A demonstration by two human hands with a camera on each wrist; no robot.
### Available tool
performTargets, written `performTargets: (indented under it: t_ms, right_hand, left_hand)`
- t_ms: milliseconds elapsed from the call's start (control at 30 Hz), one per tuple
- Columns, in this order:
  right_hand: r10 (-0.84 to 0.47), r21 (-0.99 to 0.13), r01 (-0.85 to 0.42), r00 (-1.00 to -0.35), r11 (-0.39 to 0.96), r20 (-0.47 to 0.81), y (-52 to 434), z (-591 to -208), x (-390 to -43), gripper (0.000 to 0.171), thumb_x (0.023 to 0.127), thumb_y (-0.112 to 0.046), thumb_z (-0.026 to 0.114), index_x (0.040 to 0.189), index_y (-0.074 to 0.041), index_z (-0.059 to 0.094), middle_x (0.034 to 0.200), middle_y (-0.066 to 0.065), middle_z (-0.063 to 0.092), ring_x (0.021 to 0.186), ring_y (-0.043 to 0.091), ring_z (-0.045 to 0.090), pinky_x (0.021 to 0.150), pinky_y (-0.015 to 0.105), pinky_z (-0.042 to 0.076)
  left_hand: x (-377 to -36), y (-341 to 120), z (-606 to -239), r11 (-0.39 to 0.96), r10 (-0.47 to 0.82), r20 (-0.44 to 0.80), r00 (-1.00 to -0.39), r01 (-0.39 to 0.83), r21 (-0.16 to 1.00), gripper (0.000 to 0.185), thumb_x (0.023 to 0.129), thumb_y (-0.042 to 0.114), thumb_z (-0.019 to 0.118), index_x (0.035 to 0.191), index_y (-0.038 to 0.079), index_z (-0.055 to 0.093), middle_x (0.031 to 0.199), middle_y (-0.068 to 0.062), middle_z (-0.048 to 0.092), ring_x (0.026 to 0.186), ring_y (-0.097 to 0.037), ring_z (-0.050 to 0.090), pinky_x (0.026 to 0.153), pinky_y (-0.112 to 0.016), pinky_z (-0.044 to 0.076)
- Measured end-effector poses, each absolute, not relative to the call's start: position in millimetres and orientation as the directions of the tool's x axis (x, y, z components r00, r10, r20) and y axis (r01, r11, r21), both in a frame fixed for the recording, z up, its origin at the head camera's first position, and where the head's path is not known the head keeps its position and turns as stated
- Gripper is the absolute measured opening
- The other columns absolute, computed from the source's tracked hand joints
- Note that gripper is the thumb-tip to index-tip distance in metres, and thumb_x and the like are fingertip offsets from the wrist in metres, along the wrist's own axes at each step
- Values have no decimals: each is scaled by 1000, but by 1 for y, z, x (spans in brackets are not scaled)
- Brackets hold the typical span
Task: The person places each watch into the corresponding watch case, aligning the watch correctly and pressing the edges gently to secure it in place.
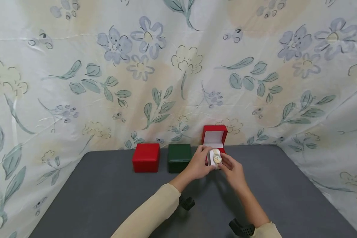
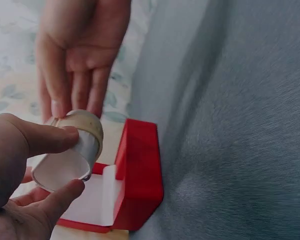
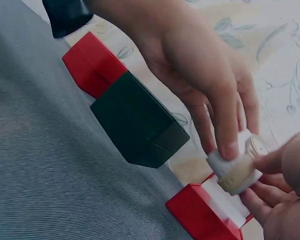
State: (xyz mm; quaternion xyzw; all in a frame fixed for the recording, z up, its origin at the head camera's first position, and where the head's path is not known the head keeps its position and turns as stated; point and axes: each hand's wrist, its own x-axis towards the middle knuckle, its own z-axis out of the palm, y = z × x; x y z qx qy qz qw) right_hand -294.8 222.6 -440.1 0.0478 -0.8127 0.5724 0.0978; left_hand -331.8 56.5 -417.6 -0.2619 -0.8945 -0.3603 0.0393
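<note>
On the dark grey table top (image 1: 107, 191), a closed red square box (image 1: 146, 157) is seen furthest left, with a closed dark green square box (image 1: 179, 157) just beside it. Next along, the left hand (image 1: 198, 164) is curled around a white cushion roll carrying a gold-banded wristwatch (image 1: 216, 158), which is pinched between thumb and fingers and held just above the open red box with white lining (image 1: 215, 137). The same roll is gripped from the other side by the fingertips of the right hand (image 1: 233, 170). The raised lid of the open box is seen behind both hands, against the flower-printed cloth backdrop (image 1: 77, 82).
</note>
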Motion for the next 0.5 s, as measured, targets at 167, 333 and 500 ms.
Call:
performTargets:
  t_ms: [167, 333, 500]
  right_hand:
    - [106, -927, -152, -974, 343, 199, 228, -440, -312, 46, 97, -4, 54, 142, -4, 46, 145, 20, 47, 131, 31, 51, 101, 38, 44]
    - [116, -926, -134, -976, 354, 186, 235, -445, -328, 48, 98, -4, 52, 144, -5, 43, 148, 20, 44, 133, 31, 48, 100, 38, 45]
    - [130, -922, -102, -978, 373, 161, 237, -450, -340, 50, 96, -3, 55, 144, -3, 43, 146, 23, 45, 131, 33, 49, 98, 35, 49]
  left_hand:
    - [-354, 77, -417, 668, 440, 245, -864, 497, 554, 67, 84, 21, 75, 141, 14, 42, 141, -7, 39, 115, -19, 54, 98, -33, 51]
    - [-370, 91, -417, 712, 420, 228, -878, 475, 517, 64, 83, 20, 76, 139, 16, 44, 139, -5, 40, 115, -17, 56, 99, -32, 50]
    - [-380, 97, -420, 741, 411, 193, -891, 450, 498, 62, 83, 21, 76, 137, 14, 47, 140, -8, 41, 121, -20, 54, 102, -33, 48]
